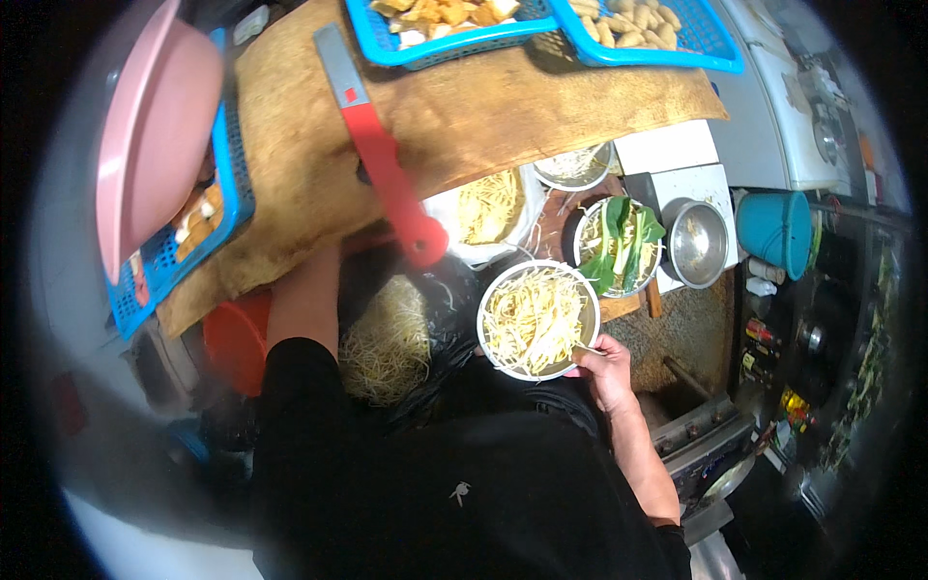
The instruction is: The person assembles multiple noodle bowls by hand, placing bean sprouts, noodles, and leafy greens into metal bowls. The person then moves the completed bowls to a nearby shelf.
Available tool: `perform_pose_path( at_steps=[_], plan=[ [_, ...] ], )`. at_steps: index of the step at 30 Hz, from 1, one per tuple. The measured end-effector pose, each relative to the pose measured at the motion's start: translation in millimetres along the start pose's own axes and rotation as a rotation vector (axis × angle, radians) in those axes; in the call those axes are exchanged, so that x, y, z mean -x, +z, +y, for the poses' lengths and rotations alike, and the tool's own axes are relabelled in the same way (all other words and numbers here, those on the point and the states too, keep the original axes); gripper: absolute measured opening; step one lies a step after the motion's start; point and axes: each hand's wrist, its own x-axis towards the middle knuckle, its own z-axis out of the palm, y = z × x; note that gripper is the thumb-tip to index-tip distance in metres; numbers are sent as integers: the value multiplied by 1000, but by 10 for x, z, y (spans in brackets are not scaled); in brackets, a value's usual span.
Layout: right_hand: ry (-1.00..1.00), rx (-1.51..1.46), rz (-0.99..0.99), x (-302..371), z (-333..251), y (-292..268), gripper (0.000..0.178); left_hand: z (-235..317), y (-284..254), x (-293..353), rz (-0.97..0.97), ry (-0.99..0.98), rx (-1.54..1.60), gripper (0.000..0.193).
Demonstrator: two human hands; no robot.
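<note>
My right hand (607,373) grips the near right rim of a round metal bowl (488,360) with its thumb over the edge. Pale bean sprouts (536,317) fill the bowl. My left forearm reaches up under the wooden board's edge, and the fingers of that hand are hidden. Beside that arm, a black plastic bag (452,319) gapes around a heap of white sprouts (389,343). Beyond the held bowl stands a white container of yellowish strands (488,206). To its right, another bowl holds green leafy vegetables (619,246) over sprouts.
A wooden board (280,126) spans the top, with a red-handled flat metal blade (387,164) across it. Blue baskets (464,43) of food sit there. A pink basin (164,135) stands left. At right are an empty metal bowl (698,244), a teal bucket (793,232) and a stove (696,430).
</note>
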Motion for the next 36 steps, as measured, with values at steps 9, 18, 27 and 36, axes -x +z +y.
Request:
perform_pose_path(
  at_steps=[9,18,27,36],
  plan=[
    [37,-18,18,-6,21,32,9,-367,179,470,14,-14,30,44],
    [16,46,25,-54,-149,71,9,-610,296,759,209,-196,334,41],
    [-58,33,8,-128,-251,164,6,-141,-195,1741,279,-282,1692,39],
    [-122,-20,-77,-208,-141,220,6,1685,-448,3269,-466,-182,1838,43]
  ],
)
